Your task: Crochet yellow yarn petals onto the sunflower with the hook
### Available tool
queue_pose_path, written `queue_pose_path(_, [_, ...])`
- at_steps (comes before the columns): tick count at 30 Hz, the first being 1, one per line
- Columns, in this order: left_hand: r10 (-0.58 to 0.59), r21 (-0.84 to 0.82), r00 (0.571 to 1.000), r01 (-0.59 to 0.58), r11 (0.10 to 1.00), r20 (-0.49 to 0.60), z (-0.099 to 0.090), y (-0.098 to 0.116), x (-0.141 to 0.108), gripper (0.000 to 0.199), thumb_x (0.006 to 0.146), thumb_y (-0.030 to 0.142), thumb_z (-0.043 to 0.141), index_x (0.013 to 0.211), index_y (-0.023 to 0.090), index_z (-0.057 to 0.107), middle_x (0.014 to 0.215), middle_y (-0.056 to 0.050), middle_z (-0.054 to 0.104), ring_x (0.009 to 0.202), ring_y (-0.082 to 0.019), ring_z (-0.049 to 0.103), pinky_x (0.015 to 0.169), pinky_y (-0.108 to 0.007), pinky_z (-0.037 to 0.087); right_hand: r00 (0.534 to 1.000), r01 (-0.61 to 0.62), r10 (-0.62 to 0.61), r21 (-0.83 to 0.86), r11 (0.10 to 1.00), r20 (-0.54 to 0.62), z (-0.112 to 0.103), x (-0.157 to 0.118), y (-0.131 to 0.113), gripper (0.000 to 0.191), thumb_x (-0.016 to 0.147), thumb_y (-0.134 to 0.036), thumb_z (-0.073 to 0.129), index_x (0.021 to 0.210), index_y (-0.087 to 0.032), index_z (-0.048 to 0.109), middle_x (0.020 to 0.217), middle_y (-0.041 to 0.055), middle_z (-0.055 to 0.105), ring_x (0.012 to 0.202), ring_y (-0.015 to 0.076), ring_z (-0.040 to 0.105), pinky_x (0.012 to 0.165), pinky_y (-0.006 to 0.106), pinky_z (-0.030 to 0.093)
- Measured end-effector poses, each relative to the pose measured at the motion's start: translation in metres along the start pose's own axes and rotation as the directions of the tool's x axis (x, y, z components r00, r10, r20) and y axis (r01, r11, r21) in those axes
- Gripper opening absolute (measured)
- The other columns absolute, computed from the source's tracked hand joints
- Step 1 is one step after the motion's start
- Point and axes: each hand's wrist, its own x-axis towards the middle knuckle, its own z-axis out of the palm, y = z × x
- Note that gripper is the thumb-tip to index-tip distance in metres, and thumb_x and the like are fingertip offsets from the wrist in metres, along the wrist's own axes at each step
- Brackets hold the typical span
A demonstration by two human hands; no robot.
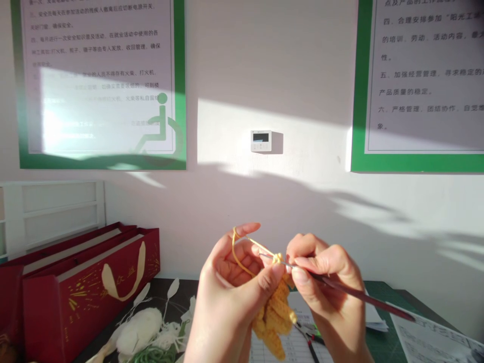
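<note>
Yellow crocheted work hangs below my left hand, its top edge pinched between thumb and fingers. Yellow yarn loops round the raised left index finger and runs tautly to the stitches. My right hand grips a crochet hook with a dark red handle. The hook's thin metal shaft passes through the small yellow stitches at the top of the piece, and its tip points left toward my left fingers. Both hands are close together above the table.
Dark red gift bags stand at the left. White yarn and green yarn lie beside them. Pliers rest on printed sheets, partly hidden by my hands. A green cutting mat and another paper are at the right.
</note>
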Motion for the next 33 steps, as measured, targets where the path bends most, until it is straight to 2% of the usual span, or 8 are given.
queue_pose_path(5, [-0.023,0.003,1.000,0.023,1.000,-0.014,0.005,-0.003,-0.002,0.060,0.065,0.019,0.090,0.118,0.016,0.063,0.074,0.001,0.067,0.061,-0.014,0.065,0.056,-0.023,0.052,0.981,0.183,-0.193,-0.253,0.950,-0.016,-0.001,-0.010,0.009,0.018,0.090,-0.008,0.057,0.096,-0.025,0.060,0.081,0.0012,0.061,0.071,0.0161,0.057,0.063,0.032,0.050])
queue_pose_path(10, [0.165,0.133,0.984,-0.156,0.979,-0.061,0.009,-0.004,-0.008,0.053,0.074,0.020,0.085,0.121,0.022,0.060,0.076,0.001,0.068,0.066,-0.014,0.064,0.061,-0.022,0.053,0.895,0.390,-0.444,-0.562,0.730,0.045,0.006,-0.010,0.006,0.033,0.084,-0.001,0.058,0.106,-0.025,0.061,0.083,0.0030,0.065,0.068,0.0166,0.057,0.060,0.032,0.050])
queue_pose_path(16, [0.247,0.307,0.967,-0.216,0.927,-0.067,0.005,-0.002,-0.005,0.054,0.077,0.017,0.080,0.127,0.029,0.063,0.073,0.002,0.067,0.073,-0.016,0.065,0.068,-0.024,0.054,0.905,0.397,-0.418,-0.515,0.760,0.081,0.003,0.002,-0.009,0.036,0.081,0.003,0.057,0.108,-0.019,0.060,0.079,0.0040,0.066,0.068,0.0172,0.061,0.063,0.033,0.053])
queue_pose_path(21, [0.203,0.314,0.978,-0.208,0.926,0.050,-0.007,0.000,0.005,0.048,0.072,0.010,0.078,0.118,0.024,0.070,0.072,0.001,0.065,0.074,-0.015,0.061,0.068,-0.022,0.053,0.993,0.097,-0.112,-0.349,0.932,-0.023,-0.007,0.003,-0.014,0.013,0.094,-0.010,0.054,0.097,-0.021,0.059,0.076,0.0008,0.060,0.066,0.0137,0.059,0.060,0.028,0.049])
queue_pose_path(24, [0.095,0.225,0.988,-0.121,0.967,0.120,-0.012,0.003,0.009,0.049,0.069,0.010,0.081,0.115,0.021,0.070,0.070,0.001,0.064,0.072,-0.016,0.060,0.060,-0.022,0.051,0.981,-0.174,0.161,-0.121,0.977,-0.111,-0.012,0.005,-0.011,0.013,0.101,-0.022,0.052,0.090,-0.021,0.057,0.075,-0.0011,0.059,0.059,0.0095,0.055,0.054,0.022,0.046])
queue_pose_path(26, [0.042,0.178,0.986,-0.071,0.981,0.161,-0.014,0.004,0.011,0.049,0.068,0.010,0.083,0.114,0.020,0.070,0.069,0.000,0.064,0.070,-0.015,0.059,0.058,-0.021,0.050,0.943,-0.324,0.328,0.071,0.943,-0.060,-0.013,0.008,-0.007,0.019,0.101,-0.030,0.054,0.086,-0.020,0.056,0.071,-0.0018,0.058,0.056,0.0090,0.053,0.054,0.022,0.045])
queue_pose_path(30, [-0.042,0.102,0.974,0.020,0.995,0.223,-0.016,0.003,0.013,0.048,0.068,0.013,0.086,0.113,0.021,0.069,0.075,0.000,0.066,0.068,-0.018,0.067,0.065,-0.029,0.055,0.829,-0.553,0.534,0.380,0.741,0.166,-0.008,0.011,0.002,0.029,0.094,-0.041,0.065,0.082,-0.022,0.048,0.066,-0.0037,0.057,0.056,0.0100,0.051,0.056,0.023,0.045])
queue_pose_path(33, [-0.046,0.062,0.975,0.033,0.997,0.218,-0.016,0.001,0.015,0.049,0.069,0.015,0.087,0.114,0.021,0.069,0.077,-0.001,0.066,0.068,-0.017,0.067,0.065,-0.029,0.056,0.838,-0.537,0.525,0.399,0.743,0.150,-0.003,0.009,0.006,0.029,0.088,-0.039,0.073,0.081,-0.021,0.051,0.080,-0.0011,0.062,0.063,0.0106,0.057,0.058,0.024,0.048])
